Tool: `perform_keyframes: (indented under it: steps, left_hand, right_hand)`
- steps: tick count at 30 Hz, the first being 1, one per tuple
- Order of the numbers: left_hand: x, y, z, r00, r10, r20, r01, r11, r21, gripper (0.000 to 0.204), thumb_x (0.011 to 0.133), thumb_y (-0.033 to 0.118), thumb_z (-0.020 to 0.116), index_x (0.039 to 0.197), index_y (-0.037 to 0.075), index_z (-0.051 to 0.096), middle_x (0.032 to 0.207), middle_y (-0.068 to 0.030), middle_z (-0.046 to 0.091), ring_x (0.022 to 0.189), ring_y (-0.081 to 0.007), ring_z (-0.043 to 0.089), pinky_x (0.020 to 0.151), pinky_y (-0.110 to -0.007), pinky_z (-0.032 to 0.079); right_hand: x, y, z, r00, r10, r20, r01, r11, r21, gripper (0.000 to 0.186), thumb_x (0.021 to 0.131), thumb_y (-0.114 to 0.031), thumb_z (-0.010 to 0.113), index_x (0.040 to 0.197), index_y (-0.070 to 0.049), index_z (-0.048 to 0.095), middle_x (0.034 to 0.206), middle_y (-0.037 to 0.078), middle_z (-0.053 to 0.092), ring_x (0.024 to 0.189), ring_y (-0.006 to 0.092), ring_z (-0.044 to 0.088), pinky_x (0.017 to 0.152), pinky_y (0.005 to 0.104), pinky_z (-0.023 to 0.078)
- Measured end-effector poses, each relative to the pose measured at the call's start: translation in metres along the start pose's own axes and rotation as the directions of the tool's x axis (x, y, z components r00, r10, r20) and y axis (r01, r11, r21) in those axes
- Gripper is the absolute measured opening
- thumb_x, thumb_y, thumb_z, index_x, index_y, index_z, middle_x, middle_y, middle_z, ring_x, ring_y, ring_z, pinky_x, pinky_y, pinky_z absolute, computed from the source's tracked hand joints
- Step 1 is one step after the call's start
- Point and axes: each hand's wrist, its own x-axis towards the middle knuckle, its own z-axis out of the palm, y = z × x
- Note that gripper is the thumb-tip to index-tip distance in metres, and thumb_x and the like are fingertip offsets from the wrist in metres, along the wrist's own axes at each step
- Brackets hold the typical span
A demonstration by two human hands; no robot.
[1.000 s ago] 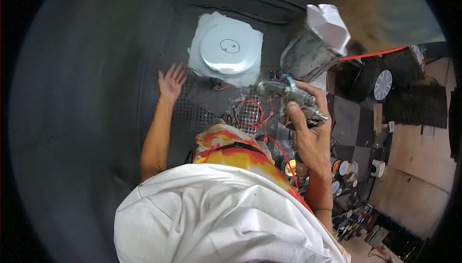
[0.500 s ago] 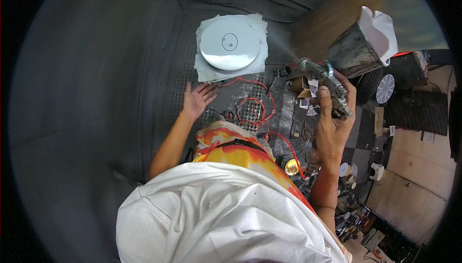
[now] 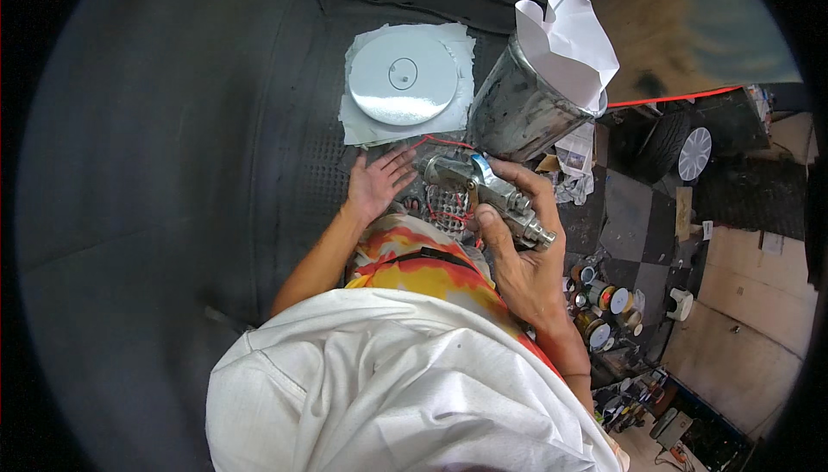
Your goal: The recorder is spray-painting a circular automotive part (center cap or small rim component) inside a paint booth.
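Observation:
A round, glossy white disc (image 3: 404,97) with a small circle and knob in its middle lies on a ragged pale sheet (image 3: 358,129). Below the sheet's near edge is my left hand (image 3: 373,189), palm up and fingers spread; whether its fingertips touch the underside cannot be seen. My right hand (image 3: 528,278) grips a metal spray gun (image 3: 479,185), its nozzle pointing left toward my left hand. Above the gun sits its large, paint-stained metal cup (image 3: 526,105), tilted, with crumpled white paper (image 3: 569,45) sticking out of the top. The trigger is mostly hidden.
A red hose (image 3: 444,217) runs along the floor below the gun. Dark walls (image 3: 155,170) stand on the left and ahead. On the right are a tyre (image 3: 662,146), a grey wheel cover (image 3: 693,154), crumpled newspaper (image 3: 576,161) and several paint tins (image 3: 595,330).
My right hand has brought the spray gun left and nearer to me. The fine mist that left its nozzle before no longer shows clearly. My left hand has shifted slightly right.

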Motion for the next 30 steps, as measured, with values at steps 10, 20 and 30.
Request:
perform_keyframes:
  steps: [10, 20, 30]
  left_hand:
    - [0.009, -0.002, 0.017, 0.998, 0.052, 0.031, -0.047, 0.992, -0.117, 0.08, 0.101, 0.054, 0.004, 0.141, -0.006, 0.04, 0.143, -0.0196, 0.047, 0.134, -0.0357, 0.041, 0.116, -0.051, 0.028]
    - [0.008, -0.01, 0.029, 0.997, 0.074, 0.011, -0.068, 0.961, -0.267, 0.075, 0.103, 0.051, 0.007, 0.141, -0.006, 0.038, 0.146, -0.02, 0.044, 0.136, -0.0366, 0.038, 0.117, -0.051, 0.026]
    - [0.003, -0.006, 0.009, 0.986, 0.144, 0.081, -0.113, 0.944, -0.31, 0.076, 0.103, 0.054, 0.014, 0.136, -0.008, 0.043, 0.143, -0.0211, 0.045, 0.136, -0.0349, 0.037, 0.117, -0.05, 0.027]
  right_hand:
    - [0.016, 0.018, -0.022, 0.962, 0.132, -0.239, -0.149, 0.987, -0.053, 0.034, 0.094, -0.008, 0.063, 0.126, -0.002, 0.053, 0.101, 0.012, 0.066, 0.086, 0.014, 0.062, 0.077, 0.0284, 0.05]
    - [0.015, 0.024, -0.021, 0.966, 0.126, -0.223, -0.135, 0.991, -0.021, 0.033, 0.095, -0.009, 0.062, 0.126, -0.002, 0.053, 0.102, 0.009, 0.066, 0.092, 0.0113, 0.06, 0.081, 0.0273, 0.049]
    - [0.005, 0.008, 0.006, 0.994, 0.106, 0.018, -0.107, 0.992, 0.066, 0.036, 0.092, -0.009, 0.066, 0.126, -0.002, 0.054, 0.105, 0.012, 0.065, 0.093, 0.015, 0.062, 0.082, 0.0297, 0.049]
